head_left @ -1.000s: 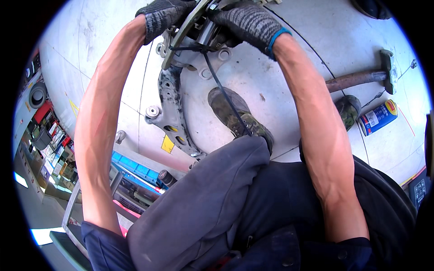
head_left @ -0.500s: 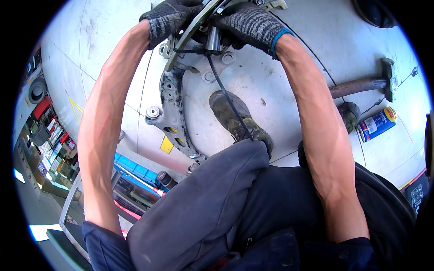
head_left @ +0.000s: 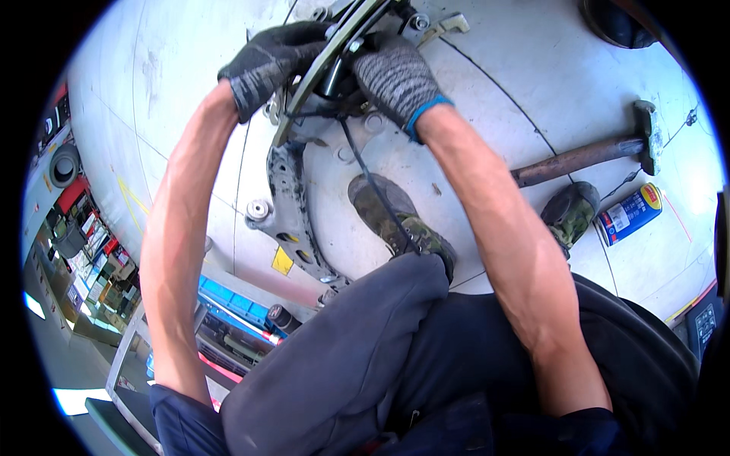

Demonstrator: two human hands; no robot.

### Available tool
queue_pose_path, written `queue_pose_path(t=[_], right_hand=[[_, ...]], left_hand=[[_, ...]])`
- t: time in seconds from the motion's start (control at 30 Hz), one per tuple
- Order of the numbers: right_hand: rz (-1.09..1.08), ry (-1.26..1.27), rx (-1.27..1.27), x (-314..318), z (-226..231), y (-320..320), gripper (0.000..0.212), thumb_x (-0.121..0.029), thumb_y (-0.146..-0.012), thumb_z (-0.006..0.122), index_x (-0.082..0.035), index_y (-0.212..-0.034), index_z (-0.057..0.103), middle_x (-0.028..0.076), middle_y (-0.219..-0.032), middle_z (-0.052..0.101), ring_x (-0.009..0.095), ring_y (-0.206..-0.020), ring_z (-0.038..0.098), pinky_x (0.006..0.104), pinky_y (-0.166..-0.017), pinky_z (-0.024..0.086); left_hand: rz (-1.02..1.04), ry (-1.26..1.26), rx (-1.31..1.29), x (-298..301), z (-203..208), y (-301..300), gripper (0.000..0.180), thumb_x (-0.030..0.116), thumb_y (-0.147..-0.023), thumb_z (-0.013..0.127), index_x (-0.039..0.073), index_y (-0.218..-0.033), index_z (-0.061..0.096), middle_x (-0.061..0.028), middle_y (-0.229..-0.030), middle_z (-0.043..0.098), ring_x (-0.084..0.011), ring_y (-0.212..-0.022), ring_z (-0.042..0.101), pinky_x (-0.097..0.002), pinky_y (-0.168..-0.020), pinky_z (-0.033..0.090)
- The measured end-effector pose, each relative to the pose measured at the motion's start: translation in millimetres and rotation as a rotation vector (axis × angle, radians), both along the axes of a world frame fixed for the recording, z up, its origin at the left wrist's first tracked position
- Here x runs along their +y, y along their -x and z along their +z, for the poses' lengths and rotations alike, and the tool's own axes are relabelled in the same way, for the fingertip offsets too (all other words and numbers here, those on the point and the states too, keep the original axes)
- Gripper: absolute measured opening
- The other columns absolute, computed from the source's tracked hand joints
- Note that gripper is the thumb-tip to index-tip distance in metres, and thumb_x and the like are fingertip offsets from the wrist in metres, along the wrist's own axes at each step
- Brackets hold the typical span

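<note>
At twelve o'clock, the left hand (head_left: 275, 62) grips the plate (head_left: 322, 64), presumably steadying it; the right hand (head_left: 397, 77) sits opposite, fingers hidden, its grip unclear.

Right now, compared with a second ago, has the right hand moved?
Yes: judged against the hammer on the floor, the right hand has shifted left.

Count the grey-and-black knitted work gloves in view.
2. One covers the left hand, left of the curved, dull metal plate; the other, blue-edged, covers the right hand, right of the plate. Others may be hidden; none shows.
</note>
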State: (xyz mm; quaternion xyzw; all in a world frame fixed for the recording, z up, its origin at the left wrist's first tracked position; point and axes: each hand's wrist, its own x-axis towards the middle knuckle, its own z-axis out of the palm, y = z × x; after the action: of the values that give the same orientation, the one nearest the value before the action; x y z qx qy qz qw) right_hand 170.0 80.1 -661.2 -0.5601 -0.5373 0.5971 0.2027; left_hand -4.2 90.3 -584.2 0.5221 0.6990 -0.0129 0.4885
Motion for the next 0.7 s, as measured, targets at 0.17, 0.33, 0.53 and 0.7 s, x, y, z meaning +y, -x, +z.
queue_pose_path(t=[0.17,0.33,0.53,0.7], right_hand=[[-0.265,0.049,0.097,-22.6,0.9,15.1,0.032,-0.021,-0.084,0.066,0.004,-0.103,0.07,0.027,-0.096,0.071,0.043,-0.096,0.068,0.0465,-0.089,0.053],[-0.302,0.139,0.179,-15.3,4.4,12.9,0.028,-0.018,-0.083,0.067,0.004,-0.1,0.072,0.025,-0.095,0.072,0.042,-0.095,0.069,0.0457,-0.088,0.053],[-0.434,0.117,0.15,-16.7,8.4,12.8,0.028,-0.017,-0.084,0.07,0.003,-0.104,0.072,0.024,-0.097,0.073,0.042,-0.095,0.069,0.0468,-0.087,0.053],[-0.403,0.114,0.186,-20.4,12.4,17.5,0.025,-0.014,-0.087,0.069,0.002,-0.105,0.072,0.024,-0.099,0.073,0.039,-0.097,0.069,0.0445,-0.088,0.052]], left_hand=[[0.162,-0.147,0.027,-12.4,-3.5,-1.9,0.038,0.029,-0.096,0.07,0.015,-0.131,0.069,-0.0102,-0.122,0.072,-0.0204,-0.109,0.068,-0.0364,-0.101,0.052],[0.318,-0.13,-0.087,-11.8,-10.1,-3.1,0.034,0.023,-0.097,0.07,0.016,-0.129,0.07,-0.0088,-0.12,0.073,-0.0208,-0.109,0.069,-0.0355,-0.1,0.053],[-0.092,-0.023,0.065,-2.3,3.0,3.9,0.051,0.031,-0.098,0.064,0.007,-0.142,0.057,-0.0167,-0.126,0.069,-0.0272,-0.112,0.068,-0.0376,-0.106,0.049],[-0.184,0.131,0.025,8.9,13.3,5.3,0.052,0.021,-0.095,0.068,0.001,-0.142,0.056,-0.0166,-0.118,0.072,-0.0229,-0.102,0.069,-0.0363,-0.1,0.052]])
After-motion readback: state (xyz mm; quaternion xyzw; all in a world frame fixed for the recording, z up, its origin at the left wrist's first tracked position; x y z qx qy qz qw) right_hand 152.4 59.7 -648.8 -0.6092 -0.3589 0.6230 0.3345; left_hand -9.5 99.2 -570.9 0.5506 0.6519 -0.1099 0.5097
